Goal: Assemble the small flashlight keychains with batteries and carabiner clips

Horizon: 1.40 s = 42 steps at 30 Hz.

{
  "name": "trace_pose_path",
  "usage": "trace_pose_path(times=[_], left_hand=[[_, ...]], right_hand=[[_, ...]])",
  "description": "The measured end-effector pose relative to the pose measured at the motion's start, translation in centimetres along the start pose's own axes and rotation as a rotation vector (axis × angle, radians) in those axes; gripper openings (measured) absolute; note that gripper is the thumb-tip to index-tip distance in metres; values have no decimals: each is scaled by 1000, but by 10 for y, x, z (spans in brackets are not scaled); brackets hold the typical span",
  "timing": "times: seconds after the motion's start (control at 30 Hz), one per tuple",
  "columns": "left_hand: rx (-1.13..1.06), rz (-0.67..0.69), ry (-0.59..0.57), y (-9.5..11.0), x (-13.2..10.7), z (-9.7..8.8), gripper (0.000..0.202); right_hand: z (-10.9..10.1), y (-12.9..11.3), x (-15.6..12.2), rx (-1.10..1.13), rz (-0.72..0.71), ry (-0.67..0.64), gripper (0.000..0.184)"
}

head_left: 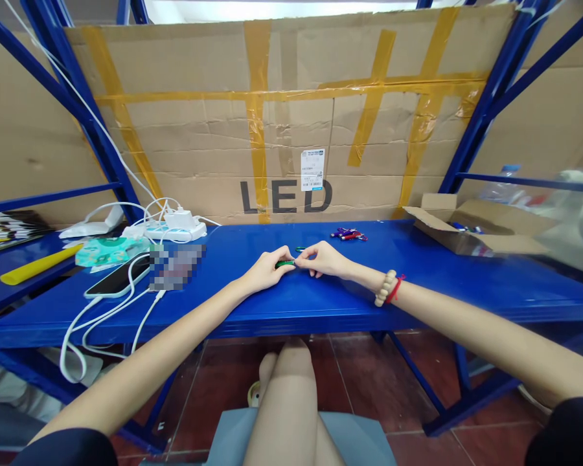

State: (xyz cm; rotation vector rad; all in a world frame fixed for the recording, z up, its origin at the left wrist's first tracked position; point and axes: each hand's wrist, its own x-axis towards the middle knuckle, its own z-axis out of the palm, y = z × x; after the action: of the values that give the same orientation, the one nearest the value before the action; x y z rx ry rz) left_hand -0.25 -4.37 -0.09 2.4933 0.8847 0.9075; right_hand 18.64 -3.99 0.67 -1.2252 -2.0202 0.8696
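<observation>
My left hand [267, 270] is closed in a pinch on a slim, shiny green piece [285, 263], held just above the blue tabletop. My right hand [323, 260] meets it at the piece's right end, thumb and finger pressed together; whatever lies between those fingertips is too small to make out. Just behind the fingers, a second small green piece [300, 249] lies on the table. Farther back to the right is a little pile of small red and purple pieces [348, 234], their exact kind unclear.
An open cardboard box [476, 223] with small blue items stands at the right. On the left are a phone [119, 277], white cables, a power strip [175, 226], and a teal packet [111, 251]. Taped cardboard [199, 142] marked LED walls the back of the blue table [393, 285].
</observation>
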Motion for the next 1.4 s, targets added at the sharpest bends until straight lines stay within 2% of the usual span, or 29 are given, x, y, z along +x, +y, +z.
trace_pose_path(times=[0.13,0.23,0.33,0.43,0.5,0.57,0.63,0.73,0.83,0.93,1.07,1.23,1.3,1.4], left_hand=[[32,39,-35,-2,0,1,10],[84,12,-26,-3,1,2,16],[113,1,-18,-3,2,3,20],[110,-4,25,-2,3,4,19],[107,-36,87,-2,4,4,19],[108,-71,154,-3,5,4,19],[115,-95,207,-5,5,3,20],[127,-124,239,-7,5,3,20],[129,-138,234,-7,5,3,20],[128,-130,206,-3,4,3,19],[145,-111,200,3,2,2,20],[153,-110,220,6,0,0,21],[158,-112,220,6,0,0,20],[162,-122,203,7,0,0,19]], right_hand=[[1,-14,-10,86,200,-4,30],[3,-19,-12,132,330,-20,30],[1,-16,-7,141,334,-72,29],[-13,-10,2,55,225,-97,33],[-30,-7,8,-59,156,-60,36],[-49,-8,13,-208,171,-14,36],[-64,-11,15,-513,229,50,32],[-69,-15,12,-1030,298,143,19],[-62,-14,10,-1213,270,91,13],[-57,-10,13,-1203,189,48,11],[-57,-7,21,-1018,97,99,17],[-51,-5,25,-903,88,-4,14],[-48,-2,25,-905,71,21,8],[-45,6,27,-863,44,54,10]])
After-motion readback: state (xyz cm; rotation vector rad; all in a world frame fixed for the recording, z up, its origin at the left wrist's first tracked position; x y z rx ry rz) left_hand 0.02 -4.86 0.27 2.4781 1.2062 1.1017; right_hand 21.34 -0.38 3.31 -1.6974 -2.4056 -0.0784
